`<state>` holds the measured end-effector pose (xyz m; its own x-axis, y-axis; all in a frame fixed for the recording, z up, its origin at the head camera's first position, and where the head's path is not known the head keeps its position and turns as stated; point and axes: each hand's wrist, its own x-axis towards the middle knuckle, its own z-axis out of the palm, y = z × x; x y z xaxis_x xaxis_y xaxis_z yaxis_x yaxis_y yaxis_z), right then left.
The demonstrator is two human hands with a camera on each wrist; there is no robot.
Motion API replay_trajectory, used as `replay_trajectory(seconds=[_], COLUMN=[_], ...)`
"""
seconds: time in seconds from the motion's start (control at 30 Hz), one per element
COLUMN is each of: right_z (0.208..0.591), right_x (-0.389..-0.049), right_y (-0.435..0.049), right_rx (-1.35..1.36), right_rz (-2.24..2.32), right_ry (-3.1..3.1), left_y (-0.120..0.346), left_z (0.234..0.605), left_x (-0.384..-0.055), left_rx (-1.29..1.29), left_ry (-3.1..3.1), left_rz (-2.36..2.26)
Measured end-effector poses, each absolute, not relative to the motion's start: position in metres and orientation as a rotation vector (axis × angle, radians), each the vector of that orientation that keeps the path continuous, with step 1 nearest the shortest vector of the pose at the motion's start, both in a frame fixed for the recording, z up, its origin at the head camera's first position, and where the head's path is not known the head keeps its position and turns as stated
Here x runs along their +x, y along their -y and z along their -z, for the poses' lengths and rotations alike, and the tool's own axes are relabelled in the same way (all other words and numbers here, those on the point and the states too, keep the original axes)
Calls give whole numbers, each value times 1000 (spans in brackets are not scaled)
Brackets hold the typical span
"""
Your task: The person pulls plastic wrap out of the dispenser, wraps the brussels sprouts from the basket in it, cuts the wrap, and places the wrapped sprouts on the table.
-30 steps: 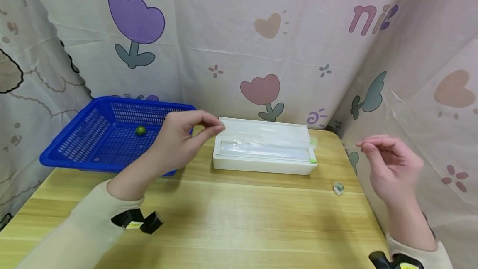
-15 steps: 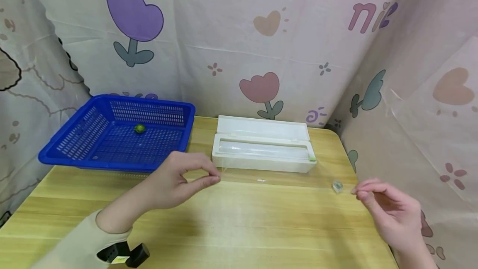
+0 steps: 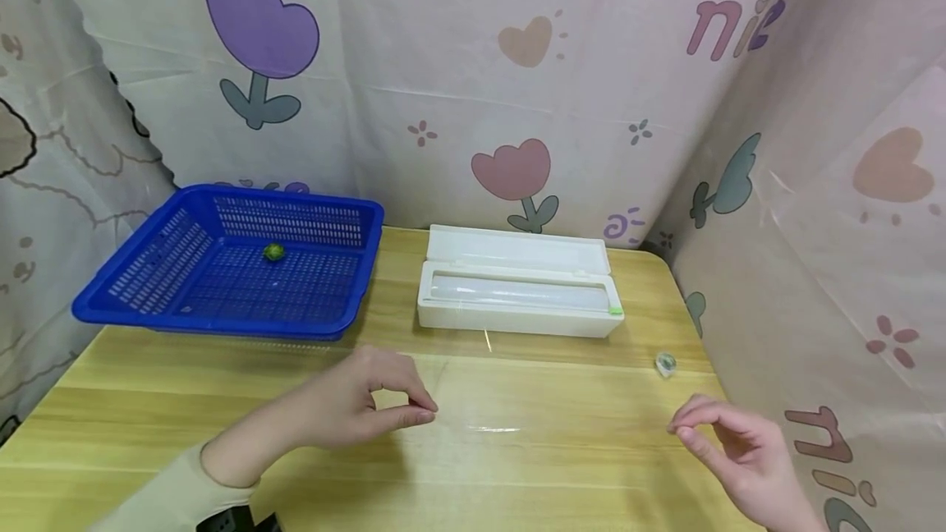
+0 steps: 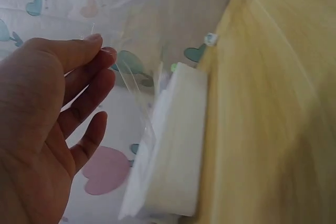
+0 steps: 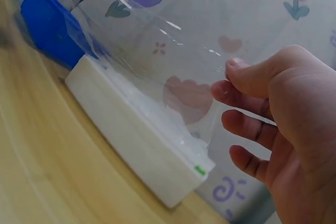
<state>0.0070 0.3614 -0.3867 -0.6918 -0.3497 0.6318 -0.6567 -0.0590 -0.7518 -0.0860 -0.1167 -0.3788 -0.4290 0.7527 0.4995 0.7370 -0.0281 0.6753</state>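
My left hand [image 3: 362, 401] pinches one corner of a clear sheet of cling film [image 5: 142, 35] between thumb and forefinger. At the other corner, my right hand [image 3: 739, 454] pinches it the same way. The film spans the gap between both hands above the table, showing mostly as glints in the head view. Behind it stands a white cling film box [image 3: 517, 320] with its lid tipped back and a roll [image 3: 517, 292] inside. Whether the sheet still joins the roll, I cannot tell.
A blue slotted basket [image 3: 355, 269] stands at the back left, holding a small green round thing [image 3: 273, 252]. Near the table's right edge lies a small clear, roundish object [image 3: 665, 364]. A patterned curtain [image 3: 414, 39] closes off the back and right side.
Both hands have come down and toward me, drawing the film forward from over the box to above the table's front part. The right hand has also moved left.
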Motion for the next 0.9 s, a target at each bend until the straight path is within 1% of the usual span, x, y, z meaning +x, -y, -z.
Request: replay_trajectory(seconds=[0.17, 0.33, 0.57, 0.9], right_z=[402, 422, 444, 454], right_x=[8, 10, 16, 18], right_y=[-360, -368, -376, -371], right_rx=[1159, 1151, 1028, 854], right_rz=[-1831, -1825, -1730, -1572], right_ry=[1999, 2104, 2364, 2646], left_y=[118, 118, 118, 114], left_z=[400, 412, 421, 440], left_x=[-83, -80, -78, -80], left_rx=[1661, 1581, 1530, 1513], left_ry=[-2159, -2129, -2100, -2153], left_rz=[-1530, -1421, -1295, -1077])
